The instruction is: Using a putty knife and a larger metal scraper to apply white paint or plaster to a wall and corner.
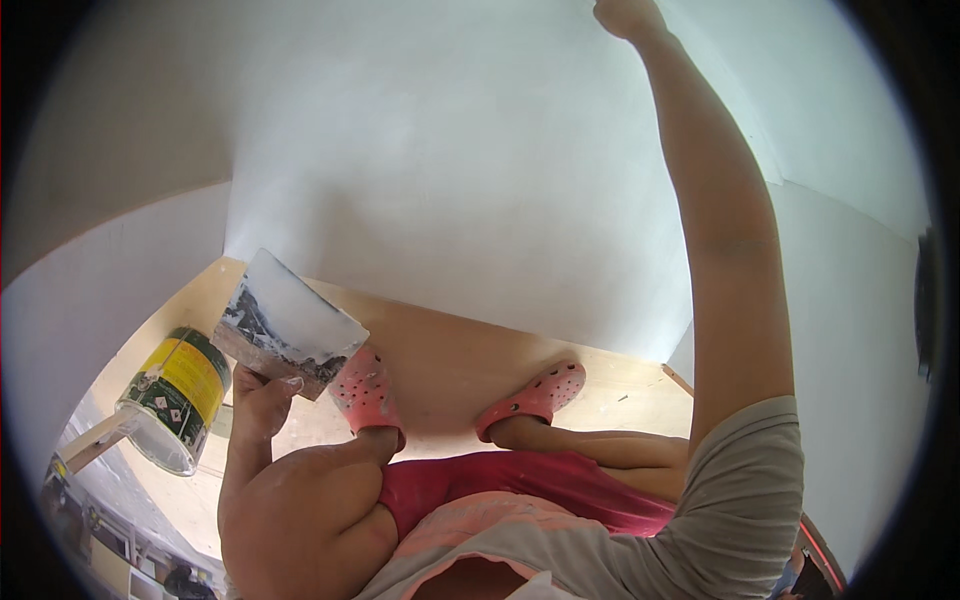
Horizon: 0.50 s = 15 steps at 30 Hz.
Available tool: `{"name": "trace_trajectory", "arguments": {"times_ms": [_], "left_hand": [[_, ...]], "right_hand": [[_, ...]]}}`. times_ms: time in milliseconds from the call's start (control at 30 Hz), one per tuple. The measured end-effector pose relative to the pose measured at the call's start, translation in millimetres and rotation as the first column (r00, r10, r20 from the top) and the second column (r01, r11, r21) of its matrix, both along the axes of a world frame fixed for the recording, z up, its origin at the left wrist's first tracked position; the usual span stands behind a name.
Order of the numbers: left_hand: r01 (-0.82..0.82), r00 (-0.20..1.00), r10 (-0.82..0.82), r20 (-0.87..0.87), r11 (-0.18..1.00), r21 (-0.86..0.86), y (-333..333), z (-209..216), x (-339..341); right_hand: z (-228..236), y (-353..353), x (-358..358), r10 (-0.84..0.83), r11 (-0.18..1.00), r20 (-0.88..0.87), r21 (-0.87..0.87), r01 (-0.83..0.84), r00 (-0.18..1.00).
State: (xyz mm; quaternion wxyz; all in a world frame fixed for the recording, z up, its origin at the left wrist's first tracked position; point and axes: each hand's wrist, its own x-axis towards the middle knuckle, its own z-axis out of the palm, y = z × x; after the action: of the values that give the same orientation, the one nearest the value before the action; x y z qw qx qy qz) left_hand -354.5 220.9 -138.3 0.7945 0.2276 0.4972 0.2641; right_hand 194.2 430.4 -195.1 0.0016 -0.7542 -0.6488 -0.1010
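Observation:
My left hand [262, 400] is closed around the lower edge of a wide putty knife [300, 310], held tilted at the lower left. White paste covers much of its flat blade, with dark smears and bare patches toward the hand. White paste also marks my left thumb. My right arm stretches far up along the pale wall [450, 170]. At the upper edge of the picture my right hand [628, 16] appears curled near the wall. Its fingers are partly cut off, and what they hold cannot be made out.
A green and yellow bucket [178, 390] with whitish stains stands at the left, a wooden board [98, 440] beside it. My feet, in pink clogs [532, 397], rest on the light wooden floor [430, 345] close to the wall. Side walls rise left and right.

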Motion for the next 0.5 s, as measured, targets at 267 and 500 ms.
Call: {"name": "trace_trajectory", "arguments": {"times_ms": [267, 500], "left_hand": [[0.04, 0.988, -0.053, -0.145, 0.995, -0.087, 4, -8, -8], [0.095, 0.994, -0.101, 0.04, 0.987, 0.132, 39, -17, 26]], "right_hand": [[30, -38, -70, -0.171, 0.944, -0.207, -0.315, 0.1, 0.963], [13, -215, -208, -0.082, 0.925, -0.383, -0.372, -0.072, 0.92]]}}
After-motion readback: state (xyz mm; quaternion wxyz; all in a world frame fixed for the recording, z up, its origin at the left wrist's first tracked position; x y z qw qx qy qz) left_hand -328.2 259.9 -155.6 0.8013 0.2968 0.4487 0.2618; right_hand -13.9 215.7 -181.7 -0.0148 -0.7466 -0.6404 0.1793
